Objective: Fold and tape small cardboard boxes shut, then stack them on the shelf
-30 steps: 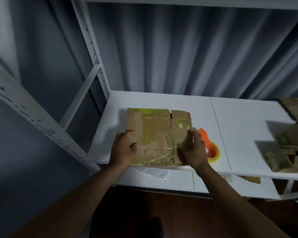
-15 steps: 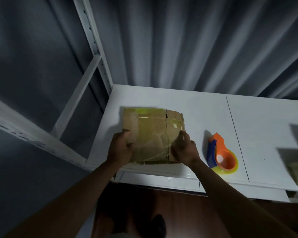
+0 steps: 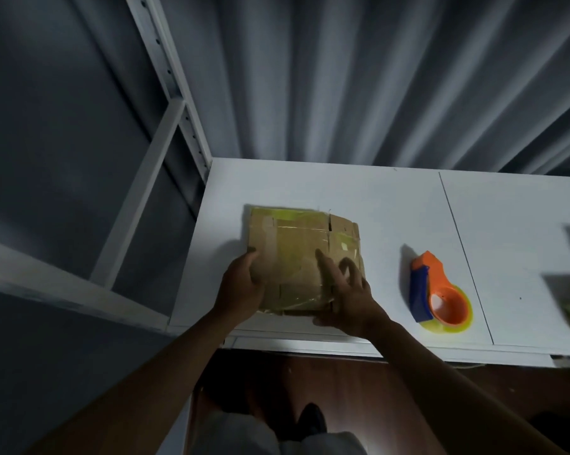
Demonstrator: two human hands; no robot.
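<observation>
Head view: a flattened cardboard box (image 3: 301, 259), patched with clear and yellowish tape, is seen lying flat on the white shelf (image 3: 359, 192) near its left front corner, its longer side running from the front edge toward the grey curtain (image 3: 342, 77) and its slit seam pointing the same way. The left hand (image 3: 241, 285) is curled round the box's left edge, thumb on top. The right hand (image 3: 346, 295) is laid over the near right part with fingers spread and mostly straight (the index finger is stretched across the top). Compared with half a second earlier, the right hand's fingers have been opened from a grip, and the box is kept in place. An orange and blue tape dispenser (image 3: 438, 292) is set well to the right of the box. No readable writing is made out.
</observation>
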